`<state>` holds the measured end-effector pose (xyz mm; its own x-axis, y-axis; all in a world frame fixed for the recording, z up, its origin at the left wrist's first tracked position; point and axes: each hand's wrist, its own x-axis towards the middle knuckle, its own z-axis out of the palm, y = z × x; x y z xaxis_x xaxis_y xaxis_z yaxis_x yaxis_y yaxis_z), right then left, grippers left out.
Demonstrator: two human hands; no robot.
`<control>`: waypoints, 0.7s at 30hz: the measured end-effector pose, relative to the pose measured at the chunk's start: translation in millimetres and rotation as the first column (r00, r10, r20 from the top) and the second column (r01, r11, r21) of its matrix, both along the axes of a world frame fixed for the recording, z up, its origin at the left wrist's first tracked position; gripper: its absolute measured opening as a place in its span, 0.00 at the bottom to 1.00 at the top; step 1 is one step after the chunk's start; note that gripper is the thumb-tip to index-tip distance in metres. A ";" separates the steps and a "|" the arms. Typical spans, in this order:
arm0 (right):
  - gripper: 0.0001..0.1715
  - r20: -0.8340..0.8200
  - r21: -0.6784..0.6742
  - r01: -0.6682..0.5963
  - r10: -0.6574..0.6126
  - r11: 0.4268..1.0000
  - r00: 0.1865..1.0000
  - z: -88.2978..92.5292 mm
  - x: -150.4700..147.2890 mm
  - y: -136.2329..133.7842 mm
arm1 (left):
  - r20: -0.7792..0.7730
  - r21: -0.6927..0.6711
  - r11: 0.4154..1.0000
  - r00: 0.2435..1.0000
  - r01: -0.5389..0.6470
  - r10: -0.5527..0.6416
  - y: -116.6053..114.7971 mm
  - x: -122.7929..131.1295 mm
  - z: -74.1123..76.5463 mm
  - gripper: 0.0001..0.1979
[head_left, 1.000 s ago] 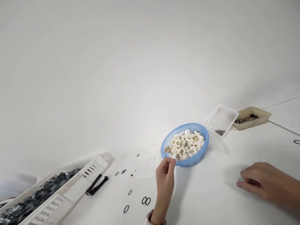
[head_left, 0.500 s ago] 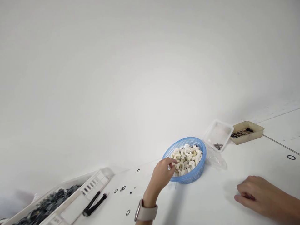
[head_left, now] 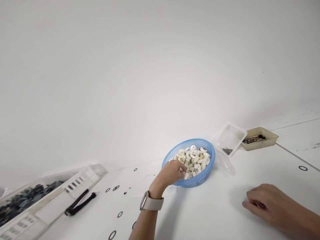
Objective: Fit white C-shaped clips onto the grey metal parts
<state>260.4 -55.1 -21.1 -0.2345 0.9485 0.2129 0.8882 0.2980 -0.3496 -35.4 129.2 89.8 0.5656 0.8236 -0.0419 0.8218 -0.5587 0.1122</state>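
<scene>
A round blue plastic basket [head_left: 207, 166] stands on the white table, filled with several small white and cream ring-shaped parts [head_left: 193, 161]. My left hand [head_left: 171, 173] reaches over the basket's near left rim, fingers curled down among those parts; what they grip is hidden. A pale watch [head_left: 147, 201] sits on that wrist. My right hand [head_left: 262, 200] rests on the table at the lower right, fingers curled, pinching something thin that I cannot make out.
A clear tray [head_left: 231, 138] with small metal pins and a beige tray [head_left: 260, 138] stand behind the basket. At the left is a white crate [head_left: 50, 203] of dark rings, beside black pliers [head_left: 80, 203]. Loose black O-rings [head_left: 120, 214] lie on the table.
My left hand has moved from the table in front of the basket up over its rim and into the white parts. The right hand has barely shifted. The view has tilted slightly.
</scene>
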 end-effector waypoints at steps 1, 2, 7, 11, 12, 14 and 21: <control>0.28 0.001 0.006 0.005 -0.005 1.000 1.000 -0.7 1.6 0.0 | 0.014 0.007 1.000 1.000 0.002 -0.002 0.5 -1.0 0.5 0.16; 0.29 -0.001 0.007 0.012 -0.012 1.000 1.000 -1.0 3.4 0.0 | 0.031 0.016 1.000 1.000 0.003 -0.004 0.6 -2.1 1.5 0.16; 0.29 -0.005 -0.025 0.028 -0.028 0.999 1.000 0.9 10.4 0.6 | 0.130 0.075 0.997 0.992 -0.002 -0.008 -2.6 -8.4 11.5 0.12; 0.29 0.015 -0.058 0.038 -0.037 0.998 0.999 2.7 10.9 1.0 | 0.199 0.130 0.991 0.980 -0.007 -0.019 -7.1 -10.8 20.5 0.10; 0.29 0.020 -0.069 0.041 -0.039 0.997 0.999 3.5 10.3 1.1 | 0.217 0.142 0.990 0.976 -0.004 -0.027 -8.6 -10.9 22.7 0.10; 0.29 0.024 -0.087 0.039 -0.037 0.995 0.999 6.2 8.7 1.1 | 0.255 0.163 0.987 0.966 0.010 -0.051 -13.2 -10.1 27.3 0.09; 0.28 -0.036 -0.115 0.051 -0.055 0.992 0.998 15.2 2.5 -2.5 | 0.352 0.276 0.945 0.897 0.173 -0.267 -56.8 6.8 46.2 0.09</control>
